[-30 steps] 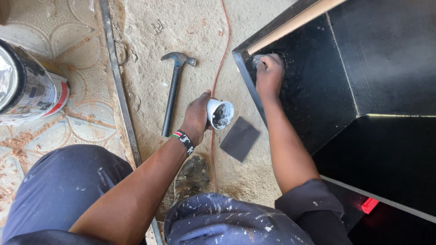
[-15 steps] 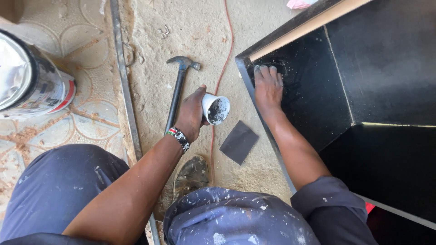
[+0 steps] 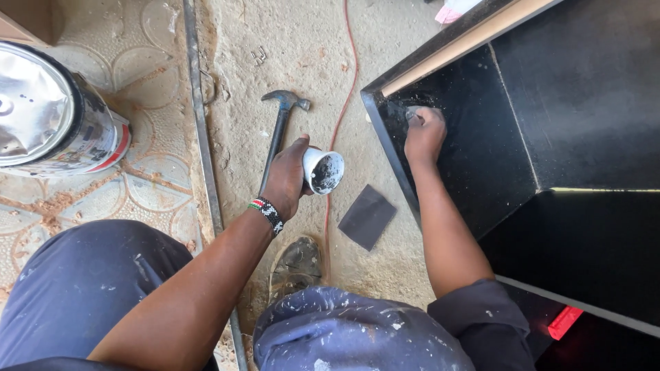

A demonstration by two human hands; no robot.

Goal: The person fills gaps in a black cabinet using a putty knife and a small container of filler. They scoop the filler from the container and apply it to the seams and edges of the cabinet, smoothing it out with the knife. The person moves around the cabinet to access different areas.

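My left hand (image 3: 287, 177) grips a small white cup (image 3: 323, 171) tilted on its side, its inside smeared with dark grey paste. A beaded band circles that wrist. My right hand (image 3: 423, 134) presses on the inner face of a black board cabinet (image 3: 584, 103), near its front corner, with a small grey tool or pad under the fingers; what it is I cannot tell. Pale smears show on the black panel around the fingers.
A claw hammer (image 3: 278, 130) lies on the sandy concrete floor beside the cup. A dark sandpaper sheet (image 3: 367, 216) lies by my shoe (image 3: 295, 264). A red cord (image 3: 344, 103) crosses the floor. A large metal paint can (image 3: 48, 110) stands at left on patterned tiles.
The view has shifted slightly. My right hand stays rubbing at the same corner of the black panel, and my left hand keeps the cup in about the same spot.
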